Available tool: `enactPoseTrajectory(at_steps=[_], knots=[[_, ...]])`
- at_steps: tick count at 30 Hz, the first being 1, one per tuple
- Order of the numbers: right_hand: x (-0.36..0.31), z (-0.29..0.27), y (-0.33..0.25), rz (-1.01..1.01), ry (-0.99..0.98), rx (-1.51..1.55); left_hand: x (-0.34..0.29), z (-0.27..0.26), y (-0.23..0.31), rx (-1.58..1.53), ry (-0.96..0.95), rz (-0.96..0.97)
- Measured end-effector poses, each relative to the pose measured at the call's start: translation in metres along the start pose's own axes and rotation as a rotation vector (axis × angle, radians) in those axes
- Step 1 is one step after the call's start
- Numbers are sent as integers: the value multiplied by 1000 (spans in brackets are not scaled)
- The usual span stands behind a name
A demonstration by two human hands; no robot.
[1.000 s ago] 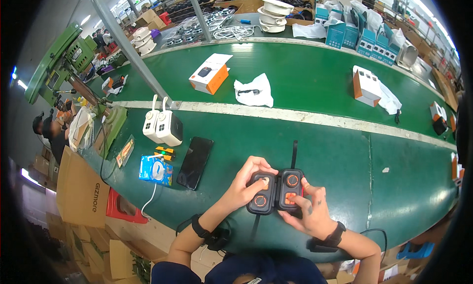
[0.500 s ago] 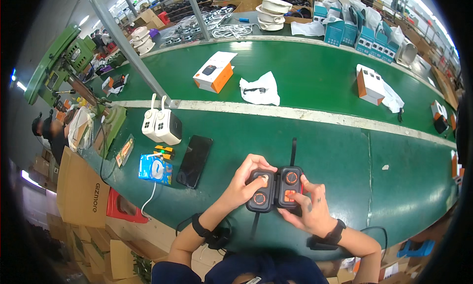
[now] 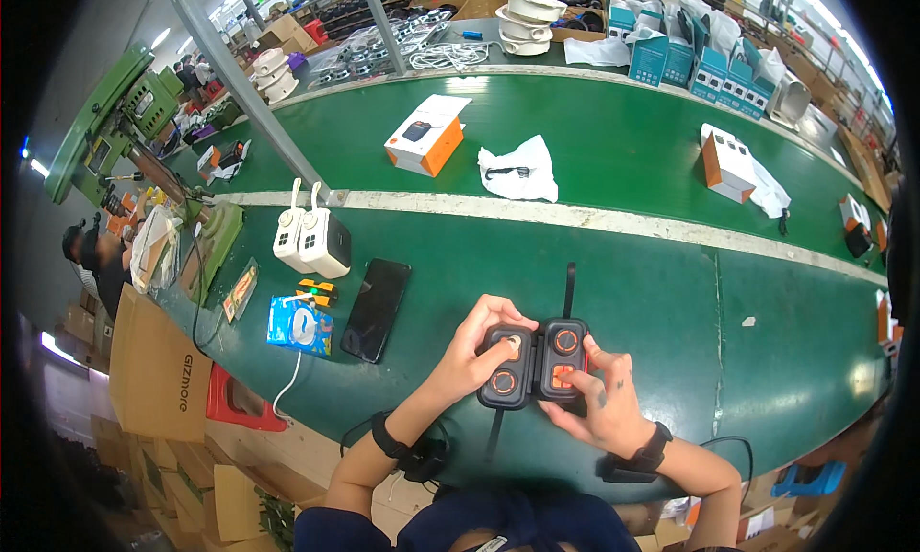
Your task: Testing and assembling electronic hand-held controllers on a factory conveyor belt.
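Observation:
Above the green bench I hold a black two-part device (image 3: pixel 534 362) whose halves sit side by side, each with an orange-ringed round part. Dark straps stick out from its far and near ends. My left hand (image 3: pixel 476 349) is closed around the left half, its thumb resting near the upper orange part. Around the right half wraps my right hand (image 3: pixel 608 404), with a fingertip on the orange button pad (image 3: pixel 562 376). The undersides and gripping fingers are partly hidden. Left of my hands lies a black phone (image 3: pixel 378 310).
Beside the phone are a blue box (image 3: pixel 299 326), a small yellow-black item (image 3: pixel 317 292) and two white handled devices (image 3: pixel 312 238). Beyond a pale rail, a green belt carries white-orange boxes (image 3: pixel 426 136) and a white bag (image 3: pixel 518 172). A green machine (image 3: pixel 125 121) stands left.
On the belt, the boxes and white bag have shifted slightly right. My hands keep the same grip on the device, with hardly any movement.

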State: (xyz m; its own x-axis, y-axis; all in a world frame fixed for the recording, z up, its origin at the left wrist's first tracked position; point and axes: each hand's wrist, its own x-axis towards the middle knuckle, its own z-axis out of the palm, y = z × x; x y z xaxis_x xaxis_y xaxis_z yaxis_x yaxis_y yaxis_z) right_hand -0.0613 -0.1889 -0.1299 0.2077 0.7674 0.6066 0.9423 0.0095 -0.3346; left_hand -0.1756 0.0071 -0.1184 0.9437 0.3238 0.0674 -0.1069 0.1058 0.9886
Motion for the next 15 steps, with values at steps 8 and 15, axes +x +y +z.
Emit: enactPoseTrajectory(at_steps=[8,15], knots=[[1,1,-1,3,-1,0,0,-1,2,-3,9,0],[1,2,-3,5,-6,0,0,-3,6,-26,15,-35]])
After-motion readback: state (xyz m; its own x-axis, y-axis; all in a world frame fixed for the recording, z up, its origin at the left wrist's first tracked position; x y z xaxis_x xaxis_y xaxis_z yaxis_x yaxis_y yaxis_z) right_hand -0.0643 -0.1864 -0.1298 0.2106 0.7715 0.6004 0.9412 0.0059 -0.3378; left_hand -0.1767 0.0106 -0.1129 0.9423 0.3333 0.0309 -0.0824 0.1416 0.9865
